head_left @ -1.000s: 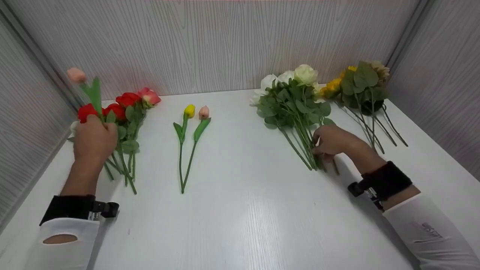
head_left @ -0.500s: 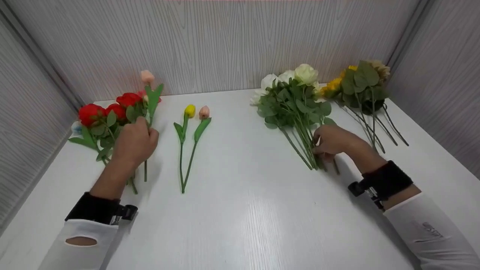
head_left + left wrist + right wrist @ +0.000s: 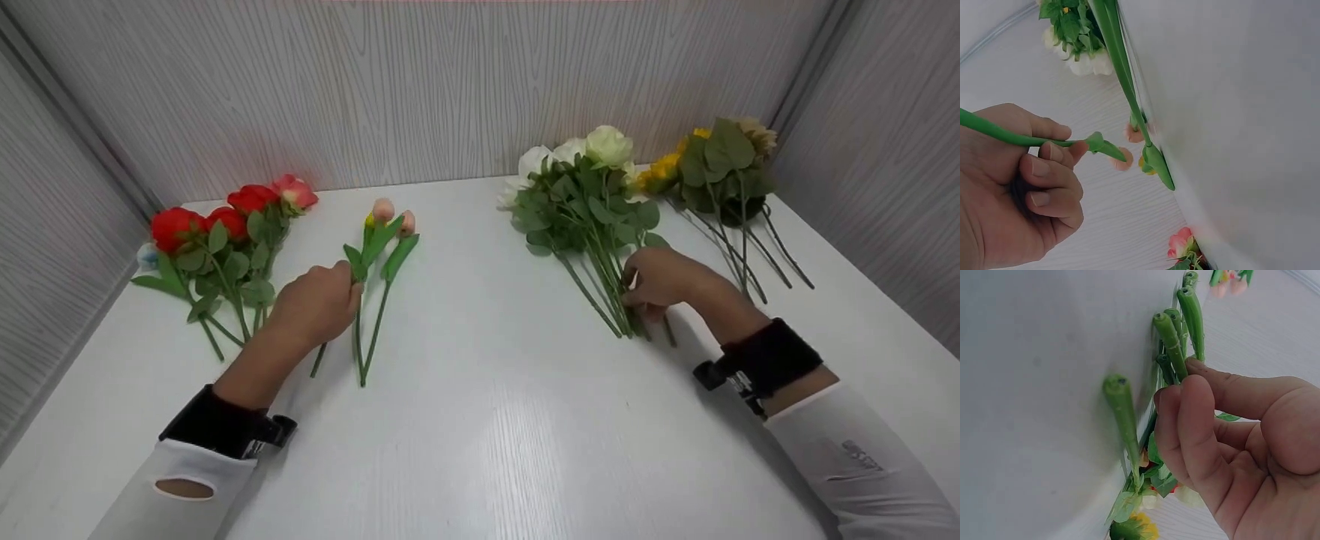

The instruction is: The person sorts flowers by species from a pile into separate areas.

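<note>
My left hand (image 3: 319,304) pinches the stem of a pink tulip (image 3: 383,209), whose bloom is raised over two tulips lying on the table. One of these is a yellow tulip (image 3: 368,220), mostly covered by the held one; the other is a second pink tulip (image 3: 407,225). In the left wrist view the stem of the held tulip (image 3: 1122,159) runs between thumb and fingers. On the right, my right hand (image 3: 667,277) pinches a green stem (image 3: 1169,340) at the lower end of a bunch of white roses (image 3: 609,146). Which rose that stem belongs to is hidden.
Red roses (image 3: 176,229) and a pink rose (image 3: 296,193) lie at the far left, with a small pale blue bloom (image 3: 148,256) beside them. Yellow flowers (image 3: 661,172) and leafy stems (image 3: 727,154) lie at the far right. Grained walls (image 3: 450,90) enclose the white table (image 3: 480,450).
My left hand has carried the pink tulip rightward from above the red roses to the two lying tulips, and lowered it. My right hand has stayed on the white roses' stems.
</note>
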Available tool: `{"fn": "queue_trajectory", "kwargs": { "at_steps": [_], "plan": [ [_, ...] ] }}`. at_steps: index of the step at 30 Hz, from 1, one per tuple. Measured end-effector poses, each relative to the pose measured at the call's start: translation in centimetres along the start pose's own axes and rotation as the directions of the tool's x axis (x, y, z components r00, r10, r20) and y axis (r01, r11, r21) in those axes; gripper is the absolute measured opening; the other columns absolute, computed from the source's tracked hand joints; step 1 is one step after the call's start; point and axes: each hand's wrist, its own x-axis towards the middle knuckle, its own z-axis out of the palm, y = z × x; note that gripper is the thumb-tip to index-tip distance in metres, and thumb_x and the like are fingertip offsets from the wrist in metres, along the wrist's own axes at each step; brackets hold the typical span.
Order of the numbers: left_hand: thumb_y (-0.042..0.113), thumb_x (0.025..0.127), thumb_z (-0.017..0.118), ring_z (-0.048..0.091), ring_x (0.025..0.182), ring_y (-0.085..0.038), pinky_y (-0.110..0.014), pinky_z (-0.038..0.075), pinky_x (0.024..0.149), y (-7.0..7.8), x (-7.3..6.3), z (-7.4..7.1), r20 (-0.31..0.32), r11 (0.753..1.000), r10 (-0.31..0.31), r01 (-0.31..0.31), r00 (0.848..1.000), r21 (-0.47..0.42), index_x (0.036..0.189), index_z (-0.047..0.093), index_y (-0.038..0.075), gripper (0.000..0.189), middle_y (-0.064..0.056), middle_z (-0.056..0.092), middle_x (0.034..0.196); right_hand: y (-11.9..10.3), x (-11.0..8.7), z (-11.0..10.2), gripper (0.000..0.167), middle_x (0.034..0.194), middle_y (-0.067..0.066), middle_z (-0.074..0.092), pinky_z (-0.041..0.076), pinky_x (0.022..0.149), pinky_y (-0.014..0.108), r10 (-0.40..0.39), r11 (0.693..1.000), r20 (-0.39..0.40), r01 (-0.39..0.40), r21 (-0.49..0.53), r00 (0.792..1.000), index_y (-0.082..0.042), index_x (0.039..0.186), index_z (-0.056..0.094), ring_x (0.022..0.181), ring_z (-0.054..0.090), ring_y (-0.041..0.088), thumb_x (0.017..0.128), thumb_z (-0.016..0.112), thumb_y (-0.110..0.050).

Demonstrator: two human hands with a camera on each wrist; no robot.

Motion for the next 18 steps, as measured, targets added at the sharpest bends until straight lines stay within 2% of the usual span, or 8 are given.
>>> {"fn": "queue_trajectory", "kwargs": {
  "at_steps": [4,7,12,14,18],
  "plan": [
    [0.021,0.100,0.058,0.055,0.063,-0.022,-0.030,0.043,0.052,0.14,0.01,-0.03,0.107,1.000,-0.014,0.016,0.994,-0.017,0.097,0.058,-0.002,0.023,-0.012,0.059,0.072,-0.13,0.01,-0.07,0.040,0.081,0.016,0.074,0.058,0.079,0.045,-0.006,1.000,0.003,0.006,-0.003,1.000,0.013,0.124,0.057,0.060,0.070,0.019,0.096,0.065,-0.015],
    [0.022,0.100,0.059,0.057,0.067,-0.022,-0.031,0.047,0.056,0.33,0.10,-0.05,0.169,0.999,-0.018,0.026,0.985,-0.042,0.102,0.062,-0.003,0.025,-0.013,0.064,0.079,-0.16,0.01,-0.06,0.040,0.082,0.016,0.074,0.058,0.078,0.045,-0.004,1.000,0.003,0.004,0.002,1.000,0.013,0.123,0.057,0.060,0.070,0.019,0.096,0.065,-0.015],
    [0.021,0.099,0.060,0.060,0.073,-0.022,-0.035,0.051,0.063,0.62,0.21,-0.03,0.185,0.998,-0.007,0.017,0.983,-0.052,0.114,0.065,-0.006,0.031,-0.016,0.070,0.093,0.03,0.03,0.04,0.039,0.081,0.016,0.074,0.058,0.077,0.044,-0.009,1.000,-0.002,0.010,0.011,1.000,0.014,0.123,0.058,0.059,0.070,0.019,0.096,0.065,-0.014],
    [0.022,0.099,0.059,0.059,0.072,-0.022,-0.034,0.050,0.062,0.64,0.16,-0.13,0.185,0.998,-0.015,0.025,0.983,-0.053,0.112,0.066,-0.004,0.030,-0.015,0.069,0.089,0.09,0.03,0.06,0.040,0.083,0.017,0.074,0.059,0.077,0.043,-0.010,1.000,-0.002,0.010,0.017,1.000,0.014,0.123,0.058,0.060,0.071,0.019,0.095,0.066,-0.014],
    [0.023,0.101,0.055,0.053,0.065,-0.021,-0.032,0.043,0.056,0.11,-0.10,-0.65,0.154,0.997,-0.024,0.035,0.988,-0.065,0.095,0.065,0.000,0.026,-0.009,0.060,0.072,0.06,0.00,-0.01,0.041,0.088,0.020,0.073,0.059,0.075,0.042,0.004,0.999,0.005,-0.005,0.033,1.000,0.014,0.125,0.056,0.062,0.071,0.019,0.096,0.065,-0.013]
  ]
}}
